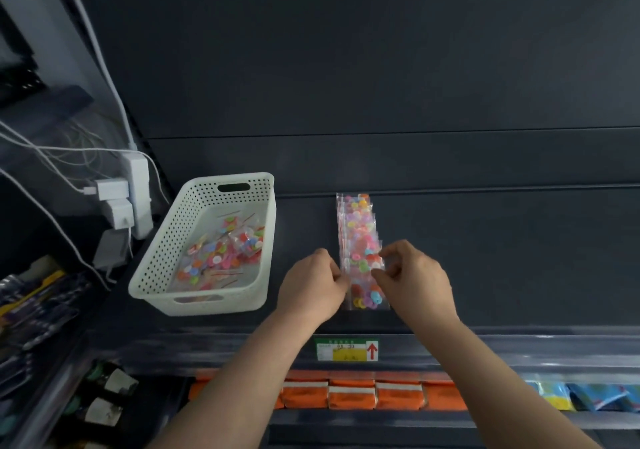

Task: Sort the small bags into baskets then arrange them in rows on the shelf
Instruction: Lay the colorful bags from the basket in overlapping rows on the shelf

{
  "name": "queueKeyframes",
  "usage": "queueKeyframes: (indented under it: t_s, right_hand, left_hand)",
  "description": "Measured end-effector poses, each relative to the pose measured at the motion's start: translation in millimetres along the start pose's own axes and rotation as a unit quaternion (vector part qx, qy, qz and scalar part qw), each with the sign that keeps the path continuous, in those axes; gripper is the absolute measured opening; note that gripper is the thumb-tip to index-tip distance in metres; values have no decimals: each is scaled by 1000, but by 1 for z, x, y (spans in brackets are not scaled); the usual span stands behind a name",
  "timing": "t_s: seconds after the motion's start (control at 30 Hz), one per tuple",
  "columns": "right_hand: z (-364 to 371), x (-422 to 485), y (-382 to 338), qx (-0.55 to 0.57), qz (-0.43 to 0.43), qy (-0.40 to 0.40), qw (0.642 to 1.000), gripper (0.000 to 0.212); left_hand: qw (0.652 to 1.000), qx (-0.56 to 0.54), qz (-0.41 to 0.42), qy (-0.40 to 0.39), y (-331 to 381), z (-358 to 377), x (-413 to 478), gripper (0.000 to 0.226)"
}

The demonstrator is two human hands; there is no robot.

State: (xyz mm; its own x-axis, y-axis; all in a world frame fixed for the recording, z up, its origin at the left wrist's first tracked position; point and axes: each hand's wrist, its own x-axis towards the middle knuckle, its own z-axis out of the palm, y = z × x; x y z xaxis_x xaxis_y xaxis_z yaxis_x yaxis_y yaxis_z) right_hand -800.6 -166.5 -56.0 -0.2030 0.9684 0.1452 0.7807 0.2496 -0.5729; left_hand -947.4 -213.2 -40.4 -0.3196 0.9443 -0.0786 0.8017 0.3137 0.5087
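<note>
Head view. Dark grey shelf (502,258) with a matching dark back panel (346,67) behind it fills most of the frame; the shelf's front edge carries a green-and-yellow price label (346,348) with a red arrow, below and between the wrists.

Both forearms reach in from the lower edge. A row of small bags (356,226), clear and filled with coloured buttons, runs straight away from the hands toward the back panel, each bag overlapping the next. The left hand (311,289) and right hand (415,282) meet at the near bag (365,299) of this row; the left hand's curled fingers pinch its left edge, and the right hand's thumb and fingers pinch its right edge. The bag lies flat on the shelf.

Left of the left hand stands a white perforated basket (152,258), set at an angle, holding loose bags (221,254) of the same kind. Further left, a white power strip (138,188) with chargers and white cables hangs on the side wall.

Below the hands, the lower shelf shows orange packs (351,395) in rows; blue packs (588,396) lie under the right forearm's side, and dark bottles (110,389) sit at the lower left.
</note>
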Motion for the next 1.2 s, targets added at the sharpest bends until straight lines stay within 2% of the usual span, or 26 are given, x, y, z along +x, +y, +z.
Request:
queueKeyframes:
  t_s: [0.17,0.4,0.5,0.63,0.73,0.83,0.97,1.1,1.13,1.2]
  right_hand:
    - [4,15,-36,-27,-100,8,995,16]
    - [37,16,-85,-27,-177,-31,983,15]
    - [49,14,-102,-7,-194,-30,980,13]
    - [62,11,-112,-21,-196,-51,979,16]
    - [66,8,-114,-27,-178,-54,982,15]
    - [68,8,-111,-17,-150,-37,988,20]
    - [61,11,-109,69,-99,0,993,28]
    - [46,9,-112,162,-104,-18,981,52]
    - [41,8,-110,182,-97,-26,978,48]
    - [31,5,-98,214,-68,-26,974,23]
  left_hand:
    - [997,-7,25,79,-5,-41,5,11]
    - [988,18,-92,125,-73,-88,12,9]
    - [984,46,-121,122,-101,-95,21,19]
    - [990,43,-93,96,-113,-99,38,35]
    - [993,35,-83,75,-117,-94,51,23]
    - [992,-3,-77,99,-119,-93,56,7]
    - [989,-61,-14,132,-106,-110,51,7]
    - [992,-89,80,50,-76,-113,37,11]
    - [991,-88,95,31,-68,-108,34,9]
    - [988,-103,111,7,-51,-95,28,8]
